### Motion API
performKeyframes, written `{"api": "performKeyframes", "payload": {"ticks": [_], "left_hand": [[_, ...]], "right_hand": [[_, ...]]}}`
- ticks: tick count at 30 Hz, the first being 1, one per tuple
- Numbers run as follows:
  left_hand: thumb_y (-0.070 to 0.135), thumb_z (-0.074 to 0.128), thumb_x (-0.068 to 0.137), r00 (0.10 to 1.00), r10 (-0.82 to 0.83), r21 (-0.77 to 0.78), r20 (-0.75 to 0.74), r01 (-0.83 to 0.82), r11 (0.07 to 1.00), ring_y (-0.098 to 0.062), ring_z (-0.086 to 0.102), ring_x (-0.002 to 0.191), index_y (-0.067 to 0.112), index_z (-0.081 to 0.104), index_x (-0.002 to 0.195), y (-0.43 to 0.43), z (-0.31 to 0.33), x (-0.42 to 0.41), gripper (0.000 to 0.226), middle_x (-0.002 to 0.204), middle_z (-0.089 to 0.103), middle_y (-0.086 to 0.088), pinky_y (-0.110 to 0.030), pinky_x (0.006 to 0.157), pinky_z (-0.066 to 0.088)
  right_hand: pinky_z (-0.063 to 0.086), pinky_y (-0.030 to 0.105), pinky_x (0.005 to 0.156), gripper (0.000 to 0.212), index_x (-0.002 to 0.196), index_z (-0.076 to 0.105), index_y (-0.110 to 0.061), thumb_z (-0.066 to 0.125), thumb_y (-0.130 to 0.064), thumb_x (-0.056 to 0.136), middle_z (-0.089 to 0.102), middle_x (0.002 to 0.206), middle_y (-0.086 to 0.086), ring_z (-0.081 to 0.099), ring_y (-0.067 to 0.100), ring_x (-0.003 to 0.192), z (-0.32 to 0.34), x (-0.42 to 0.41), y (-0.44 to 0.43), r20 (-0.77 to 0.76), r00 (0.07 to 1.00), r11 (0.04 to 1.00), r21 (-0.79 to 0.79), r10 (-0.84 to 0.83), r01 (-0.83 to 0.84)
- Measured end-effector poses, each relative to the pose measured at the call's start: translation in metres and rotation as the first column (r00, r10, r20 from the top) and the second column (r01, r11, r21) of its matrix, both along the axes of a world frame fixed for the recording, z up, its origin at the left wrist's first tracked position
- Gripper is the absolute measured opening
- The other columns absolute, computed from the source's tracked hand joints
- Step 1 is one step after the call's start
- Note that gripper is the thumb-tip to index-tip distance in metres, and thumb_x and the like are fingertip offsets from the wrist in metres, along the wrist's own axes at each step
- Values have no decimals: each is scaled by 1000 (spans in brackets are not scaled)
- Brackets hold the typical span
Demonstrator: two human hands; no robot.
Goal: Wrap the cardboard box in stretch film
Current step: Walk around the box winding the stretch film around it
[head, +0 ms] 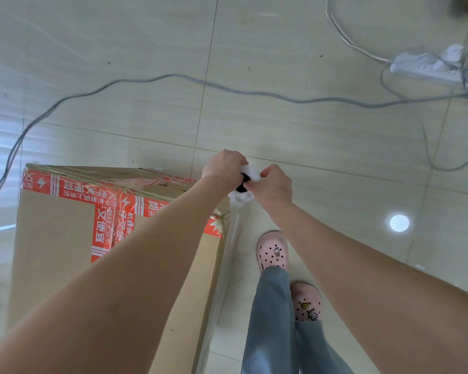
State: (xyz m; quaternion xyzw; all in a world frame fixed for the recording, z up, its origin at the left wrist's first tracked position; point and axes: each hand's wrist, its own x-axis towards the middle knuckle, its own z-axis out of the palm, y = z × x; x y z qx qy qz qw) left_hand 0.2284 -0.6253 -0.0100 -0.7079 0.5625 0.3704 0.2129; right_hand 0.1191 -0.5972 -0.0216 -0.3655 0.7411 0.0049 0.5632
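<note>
Centre of frame: left hand (224,168) and right hand (274,186), both clenched round the top end of the roll (240,198), held upright just off the box's far right corner. Seen end-on: dark core hole, crumpled white film bunched at the rim.

Box (65,238) at lower left, standing on the floor (335,144). Stiff brown corrugated board, flat faces, sharp edges, crossed with glossy red printed tape (100,233).

Clear film (235,228) drawn down beside that corner, shiny, nearly invisible; some turns seemingly laid along the top edge. Likely thin, light, clingy and stretchy, prone to tearing on corners and roping if slack. Best held at the core ends, as here, leaving the roll free to spin. Box probably too bulky to turn; easier to walk round.

Pink clogs (272,252) at lower centre. Grey cables (173,76) and a white power strip (424,66) towards upper right: a trip risk.
</note>
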Motion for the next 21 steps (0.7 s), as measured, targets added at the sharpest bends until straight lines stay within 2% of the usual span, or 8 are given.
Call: {"api": "performKeyframes", "payload": {"ticks": [3, 5, 7, 9, 13, 16, 18, 21], "left_hand": [[8, 52, 83, 988, 150, -28, -19, -151, 988, -25, 59, 76, 12, 65, 91, 3, 0, 10, 16, 79, 59, -2, -27, 55, 43], [11, 55, 82, 952, 302, -74, -42, -305, 950, -25, 58, 69, 11, 61, 83, 7, 0, 15, 6, 68, 55, -1, -25, 49, 41], [15, 58, 81, 874, 479, -111, -82, -485, 867, -27, 62, 68, 9, 58, 83, 12, 0, 17, 6, 72, 61, -6, -30, 55, 52], [18, 58, 81, 813, 573, -99, -99, -581, 808, -30, 66, 71, 6, 57, 83, 15, 0, 18, 12, 80, 66, -12, -35, 62, 56], [17, 58, 88, 887, 458, -18, -64, -460, 888, -29, 57, 86, 4, 50, 106, 13, 5, 19, 24, 96, 59, -11, -34, 67, 42], [10, 54, 90, 964, 249, -43, -99, -254, 966, -32, 57, 109, 13, 43, 132, 3, 7, 20, 44, 120, 57, -12, -38, 77, 46], [9, 51, 89, 984, 158, -54, -80, -162, 985, -31, 58, 109, 18, 50, 131, -4, 6, 20, 42, 119, 60, -9, -39, 78, 50], [9, 49, 89, 983, 179, -82, -46, -182, 980, -31, 63, 96, 14, 60, 113, -11, 4, 21, 27, 104, 64, -9, -34, 64, 47]], "right_hand": [[40, 25, 63, 19, 100, 57, -21, 61, -17, 81, 52, 76, -8, 53, 20, 78, 5, 7, -11, -26, 996, 992, -81, 90, -92], [38, 24, 65, 23, 101, 60, -23, 58, -13, 81, 61, 91, -5, 56, 19, 84, 7, 12, -17, -22, 993, 980, -156, 118, -120], [35, 24, 68, 30, 110, 59, -22, 57, -14, 81, 62, 109, -2, 58, 20, 96, 7, 19, -20, -29, 994, 974, -197, 108, -111], [37, 26, 70, 38, 119, 53, -19, 61, -21, 82, 58, 115, 2, 56, 22, 99, 7, 23, -22, -47, 997, 991, -120, 60, -65], [41, 27, 71, 35, 116, 53, -17, 62, -18, 82, 61, 114, 6, 53, 23, 88, 8, 25, -27, -37, 998, 999, -21, 50, -51], [41, 26, 71, 30, 113, 55, -18, 60, -14, 84, 61, 110, 6, 51, 22, 83, 11, 26, -34, -56, 994, 995, -31, 97, -99], [41, 27, 71, 29, 113, 56, -18, 56, -11, 85, 60, 107, 5, 51, 22, 83, 12, 27, -40, -67, 988, 989, -35, 141, -144], [38, 27, 69, 30, 111, 60, -20, 54, -8, 84, 61, 106, 5, 51, 24, 85, 13, 29, -50, -126, 962, 966, -58, 243, -252]]}}
